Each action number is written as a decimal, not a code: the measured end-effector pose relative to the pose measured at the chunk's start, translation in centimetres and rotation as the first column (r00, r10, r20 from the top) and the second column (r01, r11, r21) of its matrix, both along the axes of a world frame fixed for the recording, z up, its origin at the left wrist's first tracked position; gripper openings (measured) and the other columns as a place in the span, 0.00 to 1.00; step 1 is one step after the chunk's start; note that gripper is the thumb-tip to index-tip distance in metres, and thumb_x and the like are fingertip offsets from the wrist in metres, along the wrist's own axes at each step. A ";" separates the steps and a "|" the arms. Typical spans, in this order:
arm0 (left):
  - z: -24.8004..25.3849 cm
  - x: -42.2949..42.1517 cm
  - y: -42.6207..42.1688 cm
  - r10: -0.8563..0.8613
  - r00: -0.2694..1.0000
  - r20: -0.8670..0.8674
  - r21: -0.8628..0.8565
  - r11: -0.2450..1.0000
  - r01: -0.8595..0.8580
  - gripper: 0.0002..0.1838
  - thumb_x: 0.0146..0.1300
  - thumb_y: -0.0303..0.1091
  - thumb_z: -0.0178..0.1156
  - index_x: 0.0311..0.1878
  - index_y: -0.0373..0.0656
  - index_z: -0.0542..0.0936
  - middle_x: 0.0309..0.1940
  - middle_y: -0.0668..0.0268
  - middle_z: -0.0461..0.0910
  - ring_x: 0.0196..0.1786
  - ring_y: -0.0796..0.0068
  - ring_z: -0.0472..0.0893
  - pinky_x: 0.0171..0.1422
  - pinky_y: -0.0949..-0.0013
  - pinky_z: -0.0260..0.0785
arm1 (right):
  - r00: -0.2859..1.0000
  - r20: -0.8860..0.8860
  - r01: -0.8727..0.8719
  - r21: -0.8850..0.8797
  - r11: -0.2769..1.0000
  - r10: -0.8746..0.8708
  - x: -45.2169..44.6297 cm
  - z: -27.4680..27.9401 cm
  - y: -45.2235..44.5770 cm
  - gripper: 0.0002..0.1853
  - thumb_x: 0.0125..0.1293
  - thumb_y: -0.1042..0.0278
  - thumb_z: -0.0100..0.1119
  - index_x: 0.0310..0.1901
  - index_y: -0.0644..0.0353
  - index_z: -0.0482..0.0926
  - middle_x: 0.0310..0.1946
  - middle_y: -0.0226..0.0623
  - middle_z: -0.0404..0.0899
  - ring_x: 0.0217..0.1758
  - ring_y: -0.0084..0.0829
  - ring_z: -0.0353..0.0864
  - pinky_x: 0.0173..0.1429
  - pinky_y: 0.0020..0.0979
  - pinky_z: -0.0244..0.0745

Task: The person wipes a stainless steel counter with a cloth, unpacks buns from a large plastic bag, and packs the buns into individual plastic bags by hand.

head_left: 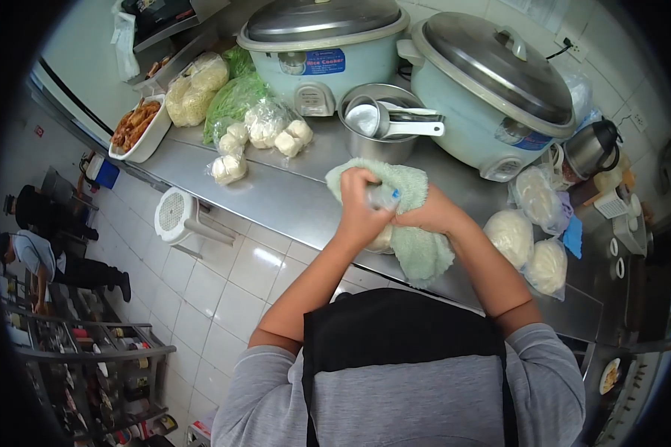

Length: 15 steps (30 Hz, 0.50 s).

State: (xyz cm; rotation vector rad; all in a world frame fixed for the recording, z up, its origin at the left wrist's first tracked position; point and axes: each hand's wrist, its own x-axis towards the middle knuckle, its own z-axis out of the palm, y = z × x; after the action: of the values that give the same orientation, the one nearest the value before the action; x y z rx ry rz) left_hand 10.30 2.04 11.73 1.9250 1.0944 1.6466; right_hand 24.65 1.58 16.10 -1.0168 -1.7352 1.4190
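A pale green towel point(421, 257) lies draped around my two hands at the front edge of the steel counter. My left hand point(359, 197) is closed, its fingers wrapped round a crumpled clear plastic piece point(382, 197) with a blue spot; its kind is unclear. My right hand point(423, 214) is closed on the towel, its thumb side close to the plastic, and most of its fingers are hidden. Something pale and rounded point(382, 240) shows partly below my hands. A metal pot point(380, 149) holding measuring scoops point(417, 128) stands just beyond the towel.
Two large rice cookers point(320, 52) point(492, 89) stand at the back. Bagged pale balls point(272, 130) lie left, near a white tray of food point(153, 134). More filled bags point(511, 235) sit right. A white stool point(177, 216) and a person point(33, 257) are at left.
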 end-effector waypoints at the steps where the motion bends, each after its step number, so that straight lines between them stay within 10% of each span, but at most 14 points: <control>1: -0.6 -0.9 0.4 -0.095 0.977 0.189 -0.269 0.952 0.144 0.27 0.38 0.29 0.61 0.42 0.40 0.59 0.36 0.62 0.61 0.42 0.69 0.62 0.49 0.67 0.55 | 0.992 -0.091 0.084 -0.017 0.996 -0.085 -0.6 -0.3 0.3 0.26 0.37 0.75 0.61 0.45 0.63 0.69 0.36 0.31 0.73 0.38 0.22 0.71 0.44 0.25 0.67; 9: -3.5 -6.6 1.6 -0.369 0.923 0.107 -0.386 0.840 0.381 0.48 0.35 0.37 0.65 0.59 0.38 0.47 0.46 0.51 0.65 0.46 0.61 0.70 0.49 0.65 0.63 | 0.886 -0.318 0.302 -0.155 0.941 -0.337 -6.7 -0.1 1.1 0.22 0.41 0.79 0.58 0.43 0.62 0.70 0.35 0.32 0.73 0.36 0.22 0.72 0.41 0.24 0.68; 15: -3.5 -7.7 2.2 -0.292 0.905 -0.309 -0.243 0.944 0.222 0.28 0.42 0.33 0.61 0.51 0.43 0.67 0.45 0.51 0.68 0.47 0.55 0.70 0.49 0.64 0.63 | 0.640 -0.544 0.267 -0.505 0.821 -0.543 -3.3 0.4 2.7 0.14 0.45 0.70 0.58 0.36 0.64 0.74 0.29 0.34 0.75 0.32 0.26 0.75 0.39 0.27 0.70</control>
State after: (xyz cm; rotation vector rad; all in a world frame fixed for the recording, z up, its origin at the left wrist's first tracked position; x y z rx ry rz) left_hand 2.57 4.25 8.19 2.1578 1.0262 1.0421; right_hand 21.32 4.32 16.53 -0.8570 -0.6417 1.5694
